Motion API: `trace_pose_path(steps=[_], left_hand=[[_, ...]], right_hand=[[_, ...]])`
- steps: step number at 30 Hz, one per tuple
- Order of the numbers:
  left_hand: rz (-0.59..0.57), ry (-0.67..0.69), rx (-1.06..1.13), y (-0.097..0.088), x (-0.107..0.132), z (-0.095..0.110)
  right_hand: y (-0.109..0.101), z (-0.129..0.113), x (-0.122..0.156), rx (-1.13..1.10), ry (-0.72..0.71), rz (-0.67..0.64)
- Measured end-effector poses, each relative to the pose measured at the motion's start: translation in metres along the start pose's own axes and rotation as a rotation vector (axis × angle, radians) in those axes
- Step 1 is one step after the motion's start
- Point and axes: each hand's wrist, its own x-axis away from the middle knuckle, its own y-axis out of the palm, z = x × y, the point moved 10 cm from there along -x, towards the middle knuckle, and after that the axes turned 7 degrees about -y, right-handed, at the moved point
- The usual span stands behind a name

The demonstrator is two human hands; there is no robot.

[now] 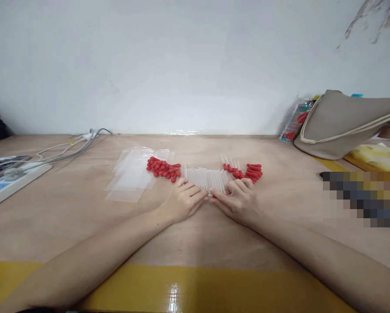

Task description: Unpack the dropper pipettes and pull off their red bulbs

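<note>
Several droppers with clear tubes [196, 178] lie side by side in a row on the table. A cluster of red rubber bulbs [159, 167] is at the left end of the row, and more red bulbs [254, 172] are at the right. My left hand [188, 200] is closed at the row's near edge, its fingertips at the clear end of a dropper. My right hand [237, 200] pinches the same dropper, whose red bulb [215, 197] shows under the fingers. The fingers hide most of this dropper.
Clear plastic bags [126, 174] lie overlapped left of the bulbs. A white power strip [18, 184] with cables [80, 145] is at the far left. On the right stand a grey-beige bag [341, 124] and a yellow packet [376, 156]. A white wall [188, 65] closes off the back.
</note>
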Motion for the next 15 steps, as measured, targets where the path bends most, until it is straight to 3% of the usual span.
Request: trace_pose_path(steps=[6,15], left_hand=[[-0.042,0.01,0.019,0.001,0.0,0.006],[-0.083,-0.014,0.173,0.0,0.004,0.008]], right_hand=[[0.003,-0.004,-0.004,-0.166,-0.035,-0.034],[-0.006,-0.013,0.006,-0.243,-0.189,0.047]])
